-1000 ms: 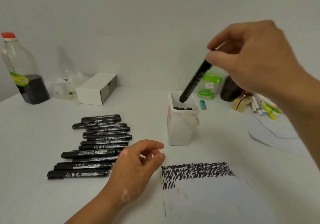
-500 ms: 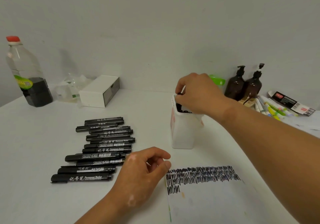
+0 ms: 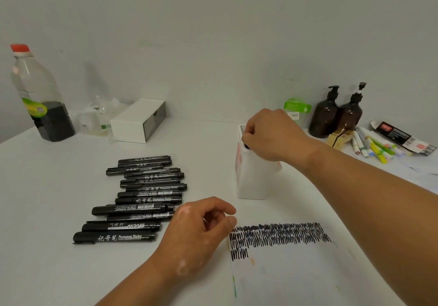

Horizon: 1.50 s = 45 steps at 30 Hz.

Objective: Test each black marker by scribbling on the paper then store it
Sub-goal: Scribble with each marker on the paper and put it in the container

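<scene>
My right hand (image 3: 272, 135) sits on the mouth of the white pen holder (image 3: 256, 182), fingers curled down over the end of a black marker (image 3: 247, 146) that stands almost fully inside; the holder's inside is hidden by the hand. Several black markers (image 3: 142, 199) lie in a stacked row on the table, left of the holder. The paper (image 3: 296, 270) lies in front with bands of black scribbles (image 3: 279, 234) along its top. My left hand (image 3: 196, 232) rests on the table between the row and the paper's top left corner, loosely curled and holding nothing.
At the back left stand a clear bottle with dark liquid (image 3: 40, 102), crumpled clear plastic (image 3: 99, 116) and a white box (image 3: 137, 123). Two brown pump bottles (image 3: 336, 113), coloured markers (image 3: 374, 147) and a green item (image 3: 297, 106) crowd the back right.
My right hand came down from above with the black marker and lowered it into the white holder. My left hand stayed where it was.
</scene>
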Each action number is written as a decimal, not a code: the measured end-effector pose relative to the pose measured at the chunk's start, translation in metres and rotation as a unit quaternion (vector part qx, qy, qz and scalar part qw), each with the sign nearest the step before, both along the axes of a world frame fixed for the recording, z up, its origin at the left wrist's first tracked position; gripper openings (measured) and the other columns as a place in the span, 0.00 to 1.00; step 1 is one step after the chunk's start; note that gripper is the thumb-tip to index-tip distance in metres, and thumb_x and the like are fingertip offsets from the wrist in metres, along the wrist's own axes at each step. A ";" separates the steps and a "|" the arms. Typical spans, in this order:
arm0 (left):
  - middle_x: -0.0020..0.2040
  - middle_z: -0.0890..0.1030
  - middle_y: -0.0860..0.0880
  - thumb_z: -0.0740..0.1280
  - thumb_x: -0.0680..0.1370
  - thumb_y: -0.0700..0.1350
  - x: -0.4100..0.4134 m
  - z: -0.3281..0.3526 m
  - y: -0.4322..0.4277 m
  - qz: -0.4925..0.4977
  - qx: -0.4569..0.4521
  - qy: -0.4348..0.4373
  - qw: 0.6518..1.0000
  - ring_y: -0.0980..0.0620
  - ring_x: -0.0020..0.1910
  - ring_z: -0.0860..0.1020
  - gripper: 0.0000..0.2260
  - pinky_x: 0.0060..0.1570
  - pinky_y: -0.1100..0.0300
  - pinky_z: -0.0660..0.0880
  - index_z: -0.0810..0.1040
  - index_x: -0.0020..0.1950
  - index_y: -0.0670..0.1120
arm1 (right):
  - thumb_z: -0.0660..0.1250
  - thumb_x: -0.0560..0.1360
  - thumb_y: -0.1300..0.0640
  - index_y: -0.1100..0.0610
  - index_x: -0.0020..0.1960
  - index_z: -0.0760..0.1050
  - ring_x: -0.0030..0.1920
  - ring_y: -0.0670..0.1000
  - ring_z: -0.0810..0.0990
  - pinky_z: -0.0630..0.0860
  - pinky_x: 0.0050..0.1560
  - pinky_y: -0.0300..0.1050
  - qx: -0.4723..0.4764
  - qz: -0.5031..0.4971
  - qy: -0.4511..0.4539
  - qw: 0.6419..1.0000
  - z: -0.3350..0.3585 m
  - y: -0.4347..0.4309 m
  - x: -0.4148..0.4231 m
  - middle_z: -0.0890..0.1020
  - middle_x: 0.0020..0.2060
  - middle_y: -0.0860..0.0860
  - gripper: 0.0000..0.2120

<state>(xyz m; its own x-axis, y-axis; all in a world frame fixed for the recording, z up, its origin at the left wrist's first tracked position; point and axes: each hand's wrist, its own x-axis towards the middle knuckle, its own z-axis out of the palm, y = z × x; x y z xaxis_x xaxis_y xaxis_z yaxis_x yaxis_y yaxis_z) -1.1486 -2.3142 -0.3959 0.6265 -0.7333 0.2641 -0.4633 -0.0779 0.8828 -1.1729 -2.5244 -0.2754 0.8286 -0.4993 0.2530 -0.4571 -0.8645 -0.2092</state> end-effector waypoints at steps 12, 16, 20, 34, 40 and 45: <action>0.32 0.79 0.57 0.73 0.75 0.47 0.003 -0.005 -0.001 -0.002 0.012 -0.018 1.000 0.61 0.29 0.72 0.02 0.32 0.72 0.69 0.85 0.45 0.55 | 0.70 0.73 0.49 0.46 0.39 0.83 0.32 0.34 0.77 0.65 0.33 0.24 0.009 0.017 -0.152 0.988 -0.013 0.011 -0.090 0.79 0.28 0.36 0.06; 0.32 0.79 0.57 0.73 0.75 0.47 0.000 -0.003 -0.001 0.002 0.023 -0.031 0.999 0.60 0.29 0.72 0.01 0.32 0.72 0.69 0.85 0.46 0.54 | 0.72 0.72 0.49 0.44 0.36 0.82 0.37 0.32 0.78 0.73 0.40 0.27 0.115 -0.003 -0.105 0.988 -0.076 0.020 -0.123 0.81 0.33 0.31 0.06; 0.31 0.78 0.57 0.73 0.76 0.46 -0.002 -0.002 0.001 0.018 0.031 -0.066 0.997 0.60 0.28 0.72 0.02 0.31 0.72 0.68 0.84 0.46 0.53 | 0.72 0.71 0.52 0.44 0.35 0.81 0.38 0.36 0.79 0.73 0.39 0.29 0.170 -0.005 -0.098 0.981 -0.118 0.029 -0.133 0.81 0.35 0.31 0.07; 0.42 0.79 0.59 0.77 0.72 0.44 0.031 0.011 0.090 0.118 0.197 -0.339 0.912 0.59 0.41 0.78 0.09 0.43 0.63 0.77 0.84 0.50 0.51 | 0.72 0.71 0.48 0.42 0.38 0.81 0.40 0.37 0.79 0.71 0.36 0.29 0.192 0.032 -0.119 0.974 -0.131 0.035 -0.141 0.83 0.31 0.38 0.04; 0.49 0.81 0.56 0.72 0.73 0.48 0.037 0.002 0.124 0.157 0.250 -0.361 0.885 0.51 0.47 0.79 0.09 0.47 0.54 0.78 0.83 0.53 0.52 | 0.72 0.71 0.48 0.42 0.36 0.81 0.37 0.37 0.79 0.70 0.35 0.32 0.206 0.034 -0.119 0.971 -0.131 0.033 -0.144 0.82 0.33 0.33 0.05; 0.48 0.79 0.56 0.76 0.73 0.43 0.036 -0.003 0.126 0.164 0.276 -0.349 0.880 0.52 0.45 0.79 0.13 0.46 0.54 0.78 0.83 0.56 0.50 | 0.73 0.70 0.47 0.40 0.35 0.80 0.38 0.37 0.79 0.73 0.35 0.36 0.203 0.029 -0.119 0.972 -0.130 0.032 -0.146 0.81 0.33 0.32 0.06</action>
<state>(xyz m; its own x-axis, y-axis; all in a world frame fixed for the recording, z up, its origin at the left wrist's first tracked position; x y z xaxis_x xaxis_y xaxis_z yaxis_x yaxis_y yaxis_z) -1.1125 -2.1884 -0.3984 0.6544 -0.6808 0.3289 -0.7509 -0.6363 0.1769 -1.3193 -2.4919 -0.4054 0.8001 -0.5526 0.2333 -0.3071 -0.7115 -0.6320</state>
